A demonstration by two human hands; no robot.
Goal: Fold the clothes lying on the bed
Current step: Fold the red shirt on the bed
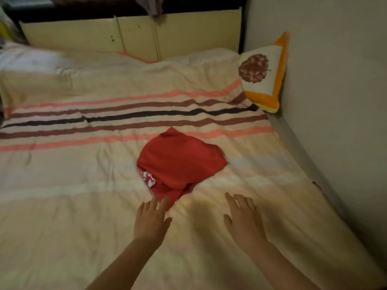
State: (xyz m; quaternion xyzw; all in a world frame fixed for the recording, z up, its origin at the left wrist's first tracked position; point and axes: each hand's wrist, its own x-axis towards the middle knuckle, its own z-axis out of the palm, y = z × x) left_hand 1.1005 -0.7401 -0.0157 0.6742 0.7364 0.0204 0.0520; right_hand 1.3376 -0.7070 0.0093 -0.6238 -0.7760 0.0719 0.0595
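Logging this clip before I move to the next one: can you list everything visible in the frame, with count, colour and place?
red garment: one, red with a white print at its near-left edge, folded into a compact shape, lying mid-bed.
bedspread: one, cream with pink, brown and dark stripes across it, covering the bed.
pillow: one, white with an orange border and a brown motif, propped in the far right corner against the wall.
headboard panels: pale yellow, along the far end of the bed.
wall: light-coloured, on the right.
hanging cloth: grey, at the top edge, partly cut off.
left hand: one, fingers straight, tips at the garment's near edge.
right hand: one, fingers straight, over the bedspread right of the garment.
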